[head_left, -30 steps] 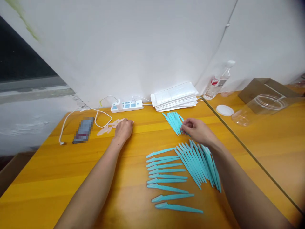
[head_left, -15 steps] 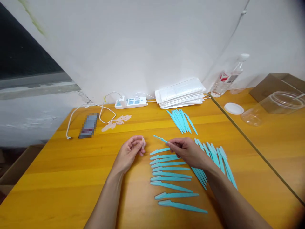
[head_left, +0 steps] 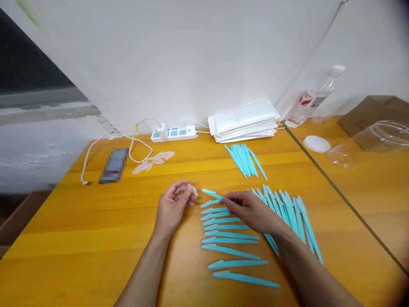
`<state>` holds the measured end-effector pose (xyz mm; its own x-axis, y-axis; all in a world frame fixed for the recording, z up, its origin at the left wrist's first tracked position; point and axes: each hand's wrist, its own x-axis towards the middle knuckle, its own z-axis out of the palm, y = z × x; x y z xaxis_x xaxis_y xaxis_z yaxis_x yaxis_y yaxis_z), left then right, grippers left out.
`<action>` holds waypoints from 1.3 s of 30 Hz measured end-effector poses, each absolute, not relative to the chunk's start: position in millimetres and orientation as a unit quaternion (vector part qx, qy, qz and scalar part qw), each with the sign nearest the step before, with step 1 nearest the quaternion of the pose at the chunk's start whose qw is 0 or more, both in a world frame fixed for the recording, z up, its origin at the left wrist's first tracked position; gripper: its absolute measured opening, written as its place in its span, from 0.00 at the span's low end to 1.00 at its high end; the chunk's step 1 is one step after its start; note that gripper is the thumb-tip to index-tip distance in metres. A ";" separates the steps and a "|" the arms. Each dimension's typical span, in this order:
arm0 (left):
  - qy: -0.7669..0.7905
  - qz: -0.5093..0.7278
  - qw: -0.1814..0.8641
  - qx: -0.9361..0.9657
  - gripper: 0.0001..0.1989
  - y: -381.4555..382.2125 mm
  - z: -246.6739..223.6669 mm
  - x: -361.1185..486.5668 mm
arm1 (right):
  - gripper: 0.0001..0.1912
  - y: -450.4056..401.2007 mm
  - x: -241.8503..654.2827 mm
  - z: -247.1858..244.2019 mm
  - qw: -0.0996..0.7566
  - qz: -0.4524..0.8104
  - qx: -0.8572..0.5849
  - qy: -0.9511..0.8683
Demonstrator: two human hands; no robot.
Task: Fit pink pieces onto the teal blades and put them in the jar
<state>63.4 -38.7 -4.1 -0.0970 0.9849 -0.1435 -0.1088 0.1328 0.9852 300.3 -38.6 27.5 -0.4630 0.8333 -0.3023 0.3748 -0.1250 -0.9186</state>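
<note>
My left hand (head_left: 173, 204) pinches a small translucent blade cap (head_left: 193, 190) between thumb and fingertips. Facing it, my right hand (head_left: 251, 209) grips a turquoise eyebrow razor (head_left: 211, 194) by its handle, head pointing left. A narrow gap separates cap and razor. Below them, a column of turquoise razors (head_left: 239, 250) lies side by side, heads to the left; my right hand hides part of the upper ones. Beyond my right wrist, a row of more razors (head_left: 289, 211) is partly covered by the forearm. Farther back is a smaller bunch of razors (head_left: 243, 160).
Loose translucent caps (head_left: 154, 161) lie at the back left, near a phone (head_left: 114, 165), a white cable (head_left: 86, 164) and a power strip (head_left: 174, 133). Against the wall are stacked white packets (head_left: 244, 121). A bottle (head_left: 315, 100), white lid (head_left: 317, 143), clear jar (head_left: 361, 147) and cardboard box (head_left: 373, 113) stand right.
The razor's head has turned to show more of its flat side and sits slightly lower. The cap in my left hand has tilted toward the razor. The camera view has shifted slightly.
</note>
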 end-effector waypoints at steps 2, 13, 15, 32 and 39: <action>0.538 0.521 0.519 0.412 0.19 -38.6 -3.6 63.7 | 0.22 -38.8 300.6 25.8 0.202 0.575 -0.478 -0.633; 0.596 0.458 0.521 0.405 0.19 -38.7 2.0 61.4 | 0.22 -41.1 302.5 25.4 0.182 0.535 -0.476 -0.674; 0.597 0.452 0.528 0.401 0.19 -38.4 1.9 61.3 | 0.22 -41.3 302.2 25.5 0.180 0.529 -0.474 -0.680; 0.570 0.419 0.575 0.411 0.19 -45.5 1.0 85.1 | 0.23 -48.0 297.1 29.0 0.173 0.490 -0.465 -0.717; 0.570 0.482 0.528 0.404 0.27 -38.4 -0.4 64.7 | 0.21 -72.2 338.7 37.6 0.195 0.257 -0.680 -0.658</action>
